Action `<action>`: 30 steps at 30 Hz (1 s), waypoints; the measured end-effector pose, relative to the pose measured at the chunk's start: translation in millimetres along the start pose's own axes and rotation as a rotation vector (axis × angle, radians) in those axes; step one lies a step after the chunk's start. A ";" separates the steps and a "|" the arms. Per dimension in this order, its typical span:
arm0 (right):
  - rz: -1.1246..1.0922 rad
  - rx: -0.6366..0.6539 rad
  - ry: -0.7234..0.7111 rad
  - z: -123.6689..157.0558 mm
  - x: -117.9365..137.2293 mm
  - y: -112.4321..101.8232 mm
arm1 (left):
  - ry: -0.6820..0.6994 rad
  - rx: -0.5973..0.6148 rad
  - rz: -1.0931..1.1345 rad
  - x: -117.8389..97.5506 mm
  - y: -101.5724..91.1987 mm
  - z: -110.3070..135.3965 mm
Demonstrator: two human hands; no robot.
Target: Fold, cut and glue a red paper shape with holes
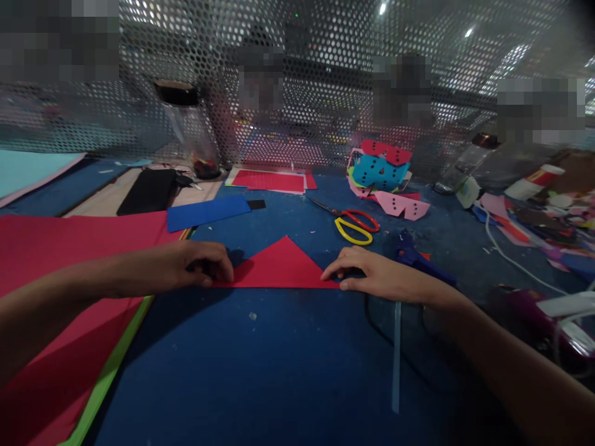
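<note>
A red paper triangle (pixel 279 267) lies flat on the blue table (pixel 260 365), its point toward the far side. My left hand (pixel 195 265) rests on its left corner with the fingers curled and pressed down. My right hand (pixel 367 272) presses the right corner, thumb and fingers pinched together on the paper's edge. Both forearms reach in from the near side.
Big red sheets (pixel 51 291) over a green one cover the left. Red and yellow scissors (pixel 354 225), a blue glue gun (pixel 411 254), cut paper shapes (pixel 383 179), a blue strip (pixel 207 212) and a black case (pixel 149 191) lie beyond. A perforated screen (pixel 297 74) stands behind; people sit past it.
</note>
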State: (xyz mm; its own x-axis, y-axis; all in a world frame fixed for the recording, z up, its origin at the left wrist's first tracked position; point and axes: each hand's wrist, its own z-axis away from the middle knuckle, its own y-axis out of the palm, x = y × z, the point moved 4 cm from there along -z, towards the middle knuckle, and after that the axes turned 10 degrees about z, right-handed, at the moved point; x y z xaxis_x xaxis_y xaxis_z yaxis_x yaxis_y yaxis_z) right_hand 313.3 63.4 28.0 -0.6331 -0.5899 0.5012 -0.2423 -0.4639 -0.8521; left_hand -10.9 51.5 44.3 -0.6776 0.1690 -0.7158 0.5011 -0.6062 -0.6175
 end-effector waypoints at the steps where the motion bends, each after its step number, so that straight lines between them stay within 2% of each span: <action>1: 0.002 -0.001 0.005 0.0 0.0 0.0 | 0.001 -0.003 -0.002 -0.2 0.1 -0.1; 4: 0.006 -0.003 0.019 0.0 0.9 0.1 | 0.008 -0.028 -0.018 -1.3 0.4 -0.6; 9: 0.009 -0.006 0.019 0.3 1.6 -0.2 | 0.037 -0.003 -0.045 -1.7 -0.4 -0.5; 15: 0.016 -0.012 0.019 0.1 0.6 0.5 | 0.009 -0.044 -0.045 0.6 1.2 -2.6; 20: 0.020 -0.021 0.030 0.6 3.4 0.1 | 0.132 -0.166 -0.014 1.9 20.8 -13.0; 25: 0.025 -0.026 0.024 0.6 2.0 0.1 | 0.111 -0.284 0.016 8.8 41.1 -18.9; 30: 0.055 -0.033 0.030 2.6 5.2 1.6 | 0.086 -0.344 -0.014 3.6 46.3 -18.9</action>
State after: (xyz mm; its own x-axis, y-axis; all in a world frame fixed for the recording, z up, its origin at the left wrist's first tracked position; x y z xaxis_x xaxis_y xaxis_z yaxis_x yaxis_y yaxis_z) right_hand 311.5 57.8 29.6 -0.6680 -0.5932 0.4493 -0.2308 -0.4088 -0.8829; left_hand 20.0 38.7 7.0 -0.6450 0.2490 -0.7225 0.6542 -0.3087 -0.6904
